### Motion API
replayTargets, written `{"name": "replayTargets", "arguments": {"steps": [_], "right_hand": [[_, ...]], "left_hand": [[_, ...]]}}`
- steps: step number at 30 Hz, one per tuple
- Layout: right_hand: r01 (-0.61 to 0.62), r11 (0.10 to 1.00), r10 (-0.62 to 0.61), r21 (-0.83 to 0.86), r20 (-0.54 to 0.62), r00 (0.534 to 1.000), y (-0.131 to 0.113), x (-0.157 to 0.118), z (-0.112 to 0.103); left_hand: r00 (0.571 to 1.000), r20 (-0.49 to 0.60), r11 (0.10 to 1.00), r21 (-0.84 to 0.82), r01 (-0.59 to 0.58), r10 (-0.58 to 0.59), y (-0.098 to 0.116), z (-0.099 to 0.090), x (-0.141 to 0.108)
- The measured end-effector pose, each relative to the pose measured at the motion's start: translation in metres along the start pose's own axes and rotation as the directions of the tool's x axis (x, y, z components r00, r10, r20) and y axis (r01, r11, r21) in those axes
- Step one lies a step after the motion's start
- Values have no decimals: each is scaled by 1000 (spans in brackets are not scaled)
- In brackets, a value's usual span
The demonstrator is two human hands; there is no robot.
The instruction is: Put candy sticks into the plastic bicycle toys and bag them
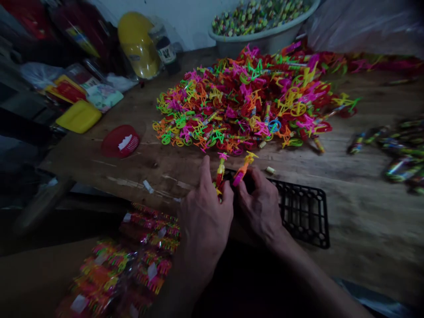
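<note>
Plastic toys [244, 168], pinched between thumb and fingers, one in right hand [263, 203], another in left hand [207, 214], forefinger outstretched, near black rack [325, 221]. Beyond, on wooden table [132, 179], a large loose heap [238, 101], apparently much left; lower left, filled clear packs [102, 276], seemingly done.

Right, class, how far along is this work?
Looks done: the clear packs of bright toys, lower left.
In hand: a pink-topped toy in the left hand, an orange toy in the right hand.
Apparently left: the big loose heap beyond the hands.
</note>
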State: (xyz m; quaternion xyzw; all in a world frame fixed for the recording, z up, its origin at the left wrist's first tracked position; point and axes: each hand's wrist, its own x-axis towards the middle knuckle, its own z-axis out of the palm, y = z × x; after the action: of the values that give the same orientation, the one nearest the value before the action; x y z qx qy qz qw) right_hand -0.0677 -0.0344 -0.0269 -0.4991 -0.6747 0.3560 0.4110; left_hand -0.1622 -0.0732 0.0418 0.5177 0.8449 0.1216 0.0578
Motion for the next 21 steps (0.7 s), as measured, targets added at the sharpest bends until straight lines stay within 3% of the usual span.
{"name": "replayTargets", "arguments": {"steps": [6,11,16,21], "right_hand": [[5,993,-9,116,35,999,7,8,-6],[95,995,-96,10,88,992,4,13,-3],[122,985,-113,-120,77,991,3,12,4],[135,975,-124,-178,68,990,8,11,7]], "left_hand": [[995,-100,1000,13,-20,21,1,6,2],[997,-63,999,35,-32,34,1,6,-2],[993,6,992,-40,-121,121,-2,1,-4],[999,2,998,-49,-41,41,-3,4,0]]}}
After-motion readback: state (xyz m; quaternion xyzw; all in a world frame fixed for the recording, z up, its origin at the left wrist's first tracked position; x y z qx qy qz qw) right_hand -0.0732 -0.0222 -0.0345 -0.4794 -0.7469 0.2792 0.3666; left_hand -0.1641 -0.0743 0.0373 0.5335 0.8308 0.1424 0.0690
